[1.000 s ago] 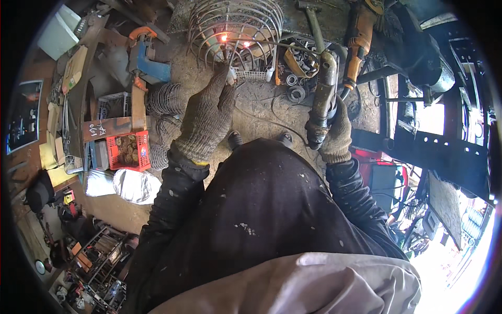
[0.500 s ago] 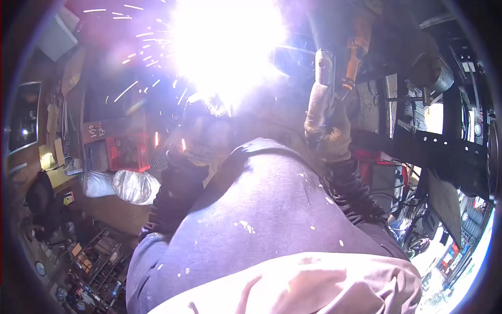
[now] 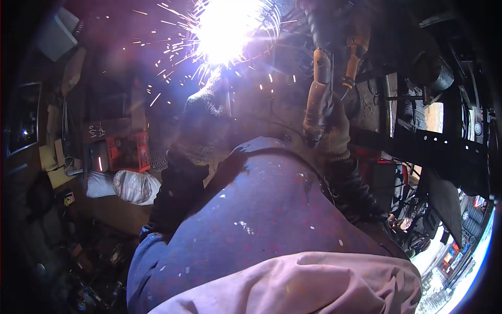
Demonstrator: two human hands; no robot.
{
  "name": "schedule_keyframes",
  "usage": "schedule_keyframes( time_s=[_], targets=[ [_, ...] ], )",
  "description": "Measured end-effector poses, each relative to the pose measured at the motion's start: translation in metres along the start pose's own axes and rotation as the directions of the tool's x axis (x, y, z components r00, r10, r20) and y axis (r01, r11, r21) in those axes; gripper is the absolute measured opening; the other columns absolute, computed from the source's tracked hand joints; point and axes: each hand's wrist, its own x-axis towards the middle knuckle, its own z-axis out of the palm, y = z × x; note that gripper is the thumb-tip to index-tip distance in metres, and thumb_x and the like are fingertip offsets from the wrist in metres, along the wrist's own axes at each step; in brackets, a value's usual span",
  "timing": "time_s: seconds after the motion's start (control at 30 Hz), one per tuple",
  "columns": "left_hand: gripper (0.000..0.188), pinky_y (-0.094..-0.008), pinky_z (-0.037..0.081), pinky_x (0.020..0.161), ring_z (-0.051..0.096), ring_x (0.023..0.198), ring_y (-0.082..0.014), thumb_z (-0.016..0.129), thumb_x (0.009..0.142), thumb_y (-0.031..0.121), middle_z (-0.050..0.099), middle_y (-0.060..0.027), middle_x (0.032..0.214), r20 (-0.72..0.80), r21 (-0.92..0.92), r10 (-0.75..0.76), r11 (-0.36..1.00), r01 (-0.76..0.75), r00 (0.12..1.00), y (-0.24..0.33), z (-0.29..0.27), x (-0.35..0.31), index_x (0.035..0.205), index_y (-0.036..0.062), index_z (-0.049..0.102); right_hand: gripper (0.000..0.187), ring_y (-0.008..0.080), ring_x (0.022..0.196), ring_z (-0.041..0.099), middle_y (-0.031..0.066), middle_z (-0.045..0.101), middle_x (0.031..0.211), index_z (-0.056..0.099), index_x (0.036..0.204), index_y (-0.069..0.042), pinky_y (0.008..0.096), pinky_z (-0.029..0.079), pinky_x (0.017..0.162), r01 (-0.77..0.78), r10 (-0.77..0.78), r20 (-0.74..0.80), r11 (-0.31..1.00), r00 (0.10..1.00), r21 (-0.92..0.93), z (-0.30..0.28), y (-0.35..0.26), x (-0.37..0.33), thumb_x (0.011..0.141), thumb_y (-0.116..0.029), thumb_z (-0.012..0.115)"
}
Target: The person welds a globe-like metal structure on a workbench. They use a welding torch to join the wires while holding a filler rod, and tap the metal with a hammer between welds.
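Right hand [image 3: 336, 131] wrapping fingers round one welding holder [image 3: 316, 102], right of centre; left hand's [image 3: 205, 115] fingers disappearing into glare, state indiscernible. One arc [image 3: 225, 31], top centre, glaring smaller than earlier.

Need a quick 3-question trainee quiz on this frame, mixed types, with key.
1. True or false: the left hand is farther from the bright glare than the right hand.
2. The right hand holds: A) a brush B) a welding handle C) a cup.
3. Fill in: the basket beside the pale sacks is ___ in colour.

Key: 1. False; 2. B; 3. red.
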Motion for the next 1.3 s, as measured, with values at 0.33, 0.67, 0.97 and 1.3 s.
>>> schedule_keyframes(
  time_s=[0.33,0.67,0.97,1.3],
  targets=[
    [0.042,-0.0421,0.055,0.071,0.071,0.084,-0.0352,0.056,0.098,0.011,0.069,-0.0258,0.112,-0.018,0.175,0.132,0.976,-0.127,0.991,-0.009,0.006,0.005,0.138,-0.0004,0.054,0.069,0.0194,0.095,0.068,0.0081,0.066,0.110,0.046,0.140,-0.006,0.0346,0.056,0.081,-0.275,0.324,-0.105,0.904,0.940,0.328,-0.008,0.003,-0.009,0.080,-0.017,0.079],
    [0.041,-0.0460,0.055,0.072,0.067,0.096,-0.0472,0.058,0.099,0.007,0.066,-0.0304,0.106,-0.127,-0.011,0.171,0.985,-0.174,0.977,-0.009,0.007,0.010,0.139,0.0071,0.053,0.071,0.0172,0.092,0.069,0.0068,0.066,0.106,0.038,0.148,-0.006,0.0279,0.056,0.066,-0.306,0.429,-0.138,0.802,0.893,0.514,-0.031,-0.038,-0.005,0.086,-0.018,0.073],
    [0.054,-0.0420,0.053,0.068,0.069,0.082,-0.0430,0.054,0.099,0.008,0.068,-0.0271,0.099,0.009,0.191,0.166,0.968,-0.164,0.986,-0.009,0.002,0.015,0.152,0.0110,0.045,0.039,0.0216,0.068,0.063,0.0091,0.060,0.090,0.043,0.142,-0.005,0.0334,0.053,0.054,-0.004,0.461,-0.461,0.711,0.758,0.703,-0.112,-0.028,-0.019,0.105,-0.016,0.047],
    [0.051,-0.0278,0.046,0.058,0.055,0.063,-0.0076,0.056,0.101,0.015,0.068,-0.0068,0.084,0.002,-0.144,-0.106,0.984,0.105,0.994,0.003,0.004,0.012,0.151,0.0073,0.048,0.042,0.0162,0.085,0.064,0.0069,0.064,0.103,0.050,0.135,-0.007,0.0307,0.055,0.073,0.359,0.228,-0.911,0.865,0.344,0.352,-0.222,-0.033,-0.009,0.097,-0.019,0.063]
  ],
)
